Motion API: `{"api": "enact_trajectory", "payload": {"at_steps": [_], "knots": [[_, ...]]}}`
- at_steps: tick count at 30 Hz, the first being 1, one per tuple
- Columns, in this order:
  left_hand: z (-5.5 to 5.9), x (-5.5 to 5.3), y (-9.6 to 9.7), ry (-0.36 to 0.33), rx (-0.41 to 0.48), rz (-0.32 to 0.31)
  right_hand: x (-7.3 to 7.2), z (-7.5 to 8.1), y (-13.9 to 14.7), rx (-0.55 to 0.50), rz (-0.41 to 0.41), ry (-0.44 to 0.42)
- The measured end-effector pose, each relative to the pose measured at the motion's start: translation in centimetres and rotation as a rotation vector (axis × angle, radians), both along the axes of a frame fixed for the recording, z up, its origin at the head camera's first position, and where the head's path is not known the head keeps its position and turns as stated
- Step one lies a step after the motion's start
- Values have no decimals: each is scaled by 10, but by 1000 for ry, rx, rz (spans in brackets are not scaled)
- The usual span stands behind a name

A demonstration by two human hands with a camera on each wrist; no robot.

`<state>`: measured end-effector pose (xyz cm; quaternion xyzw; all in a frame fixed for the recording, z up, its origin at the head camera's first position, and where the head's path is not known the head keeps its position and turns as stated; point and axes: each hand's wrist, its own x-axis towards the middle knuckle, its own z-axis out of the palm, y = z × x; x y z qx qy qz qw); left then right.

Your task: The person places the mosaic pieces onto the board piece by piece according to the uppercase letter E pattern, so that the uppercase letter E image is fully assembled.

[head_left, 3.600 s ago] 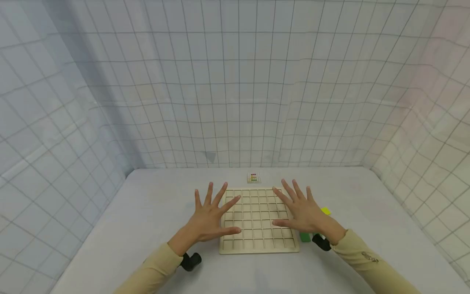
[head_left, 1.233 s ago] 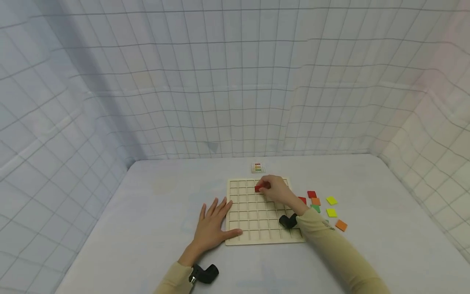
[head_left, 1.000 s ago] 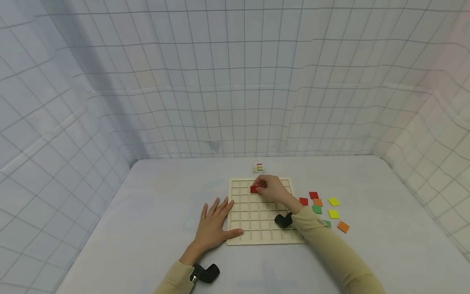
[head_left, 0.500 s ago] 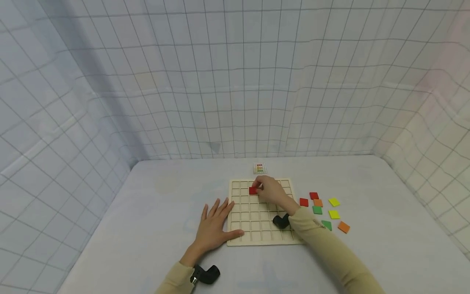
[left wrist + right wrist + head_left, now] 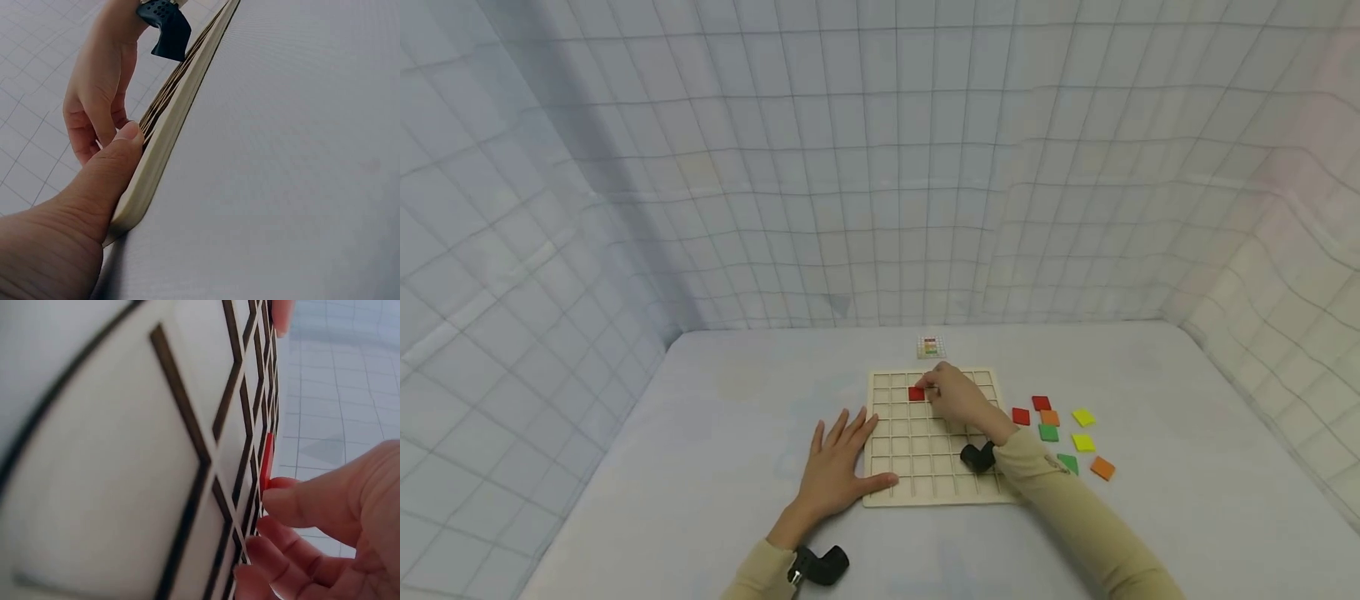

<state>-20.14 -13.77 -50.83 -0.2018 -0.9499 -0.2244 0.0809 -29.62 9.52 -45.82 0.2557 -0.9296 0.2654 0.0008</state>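
A cream board (image 5: 921, 477) divided into square cells lies on the table. My left hand (image 5: 831, 477) rests along its left side, fingers spread and straight, with the thumb on the front left part. In the left wrist view that thumb (image 5: 103, 172) presses at the board's rim (image 5: 164, 140). Near the board's far edge, my right hand (image 5: 958, 398) pinches the right end of a red square tile (image 5: 916, 394) between thumb and index finger. The right wrist view shows the tile (image 5: 268, 456) edge-on at a cell, its held end partly hidden by the fingertips.
Right of the board lie loose tiles: red (image 5: 1021, 416), orange (image 5: 1102, 468), green (image 5: 1048, 432) and yellow (image 5: 1083, 442). A small card with a coloured grid pattern (image 5: 931, 347) lies behind the board. Gridded white cloth (image 5: 917, 208) hangs around the table.
Both hands were spread over the board earlier. The right hand then brought the red tile over the board, shifted it slightly left and lowered it at a cell. The left hand has stayed put lately.
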Motion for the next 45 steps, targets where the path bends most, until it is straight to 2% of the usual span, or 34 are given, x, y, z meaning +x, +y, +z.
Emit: {"api": "enact_trajectory", "payload": {"at_steps": [3,7,9,12,15,19,23,26,32,40,45], "knots": [[1,-1,-2,5,3,6,0,2,6,6,102,-1],[1,-1,-1,-6,1,5,6,8,23,-43,217,-73],[1,-1,-1,-10,-2,7,10,10,33,-86,247,-98],[2,0,0,-14,-5,10,17,11,49,-126,254,-78],[2,0,0,-15,-5,8,24,11,68,-123,190,-53],[2,1,0,-10,-2,3,31,12,92,-57,27,-58],[3,0,0,-4,3,-1,32,15,110,26,-102,-53],[3,0,0,-5,4,-3,31,15,120,65,-154,-52],[3,0,0,-4,4,-8,31,13,130,97,-189,-65],[2,-1,0,-5,1,-5,33,10,133,94,-222,-148],[2,-1,-1,-6,5,-2,31,7,134,82,-224,-143]]}}
